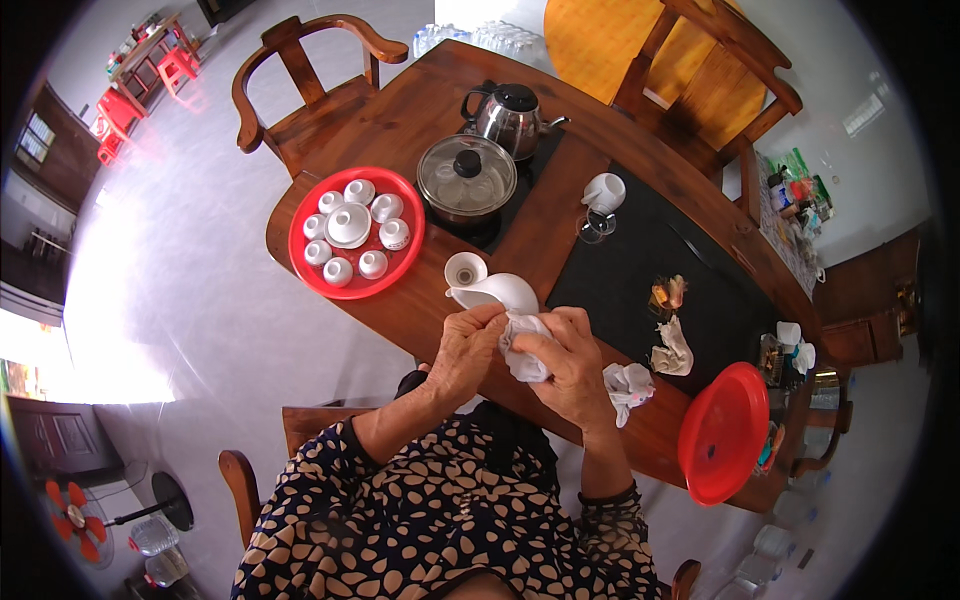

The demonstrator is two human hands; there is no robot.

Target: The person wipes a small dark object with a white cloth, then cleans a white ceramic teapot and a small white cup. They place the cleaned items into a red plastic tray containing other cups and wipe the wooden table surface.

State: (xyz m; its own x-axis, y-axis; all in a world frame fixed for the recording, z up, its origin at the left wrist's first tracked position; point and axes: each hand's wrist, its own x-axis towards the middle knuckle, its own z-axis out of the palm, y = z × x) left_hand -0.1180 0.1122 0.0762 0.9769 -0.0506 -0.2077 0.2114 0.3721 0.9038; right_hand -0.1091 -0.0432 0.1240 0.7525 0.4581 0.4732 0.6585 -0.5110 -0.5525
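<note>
My right hand (572,368) is closed around a bunched white cloth (526,352) over the table's near edge. Beside it my left hand (464,348) pinches at the cloth's left edge; whether anything small is inside the cloth is hidden. Just beyond my fingers is a white spouted pitcher (505,290), partly covered by my hands. A small white round tea strainer or cup (465,269) sits touching the far side of the pitcher. Another crumpled white cloth (628,390) lies at the table edge, right of my right hand.
A red tray (306,270) of white teacups and a lidded bowl stands left. Beyond are a glass-lidded pot (466,190) and steel kettle (510,125). Right, a black tea board (640,265) bears a white cup (604,190); a red basin (722,435) stands near the edge.
</note>
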